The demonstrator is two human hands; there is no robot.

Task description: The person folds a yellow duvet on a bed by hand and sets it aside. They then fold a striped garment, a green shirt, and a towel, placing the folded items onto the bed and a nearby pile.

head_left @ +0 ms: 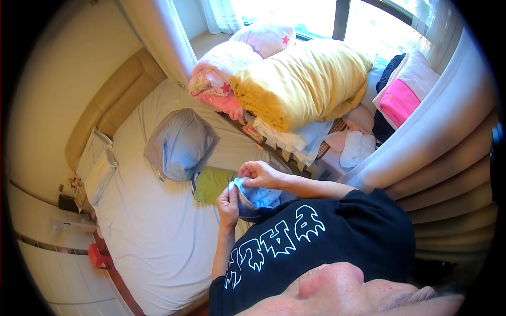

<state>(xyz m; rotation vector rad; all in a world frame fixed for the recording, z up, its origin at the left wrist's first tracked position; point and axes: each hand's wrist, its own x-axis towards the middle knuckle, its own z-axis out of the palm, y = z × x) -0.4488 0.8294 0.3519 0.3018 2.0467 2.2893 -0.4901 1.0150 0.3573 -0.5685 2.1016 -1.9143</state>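
A light blue patterned cloth item (268,196), perhaps a small garment, is held up in front of my dark T-shirt. My left hand (228,206) pinches its edge on the left side, where a small white bit shows at the fingertips. The fingers of my right hand (259,175) are closed on its upper edge. Just beyond my hands, a green folded cloth (213,184) lies flat on the bed. Farther off sits a grey-blue cloth bundle (182,145). The lower part of the blue cloth item sags near my shirt.
The bed has a pale sheet (158,242) and a tan headboard (113,92). By the window are a rolled yellow quilt (308,79), pink-and-white bedding (221,68) and folded pink cloth (403,97). A curtain (443,121) hangs at right; a red object (98,256) is at left.
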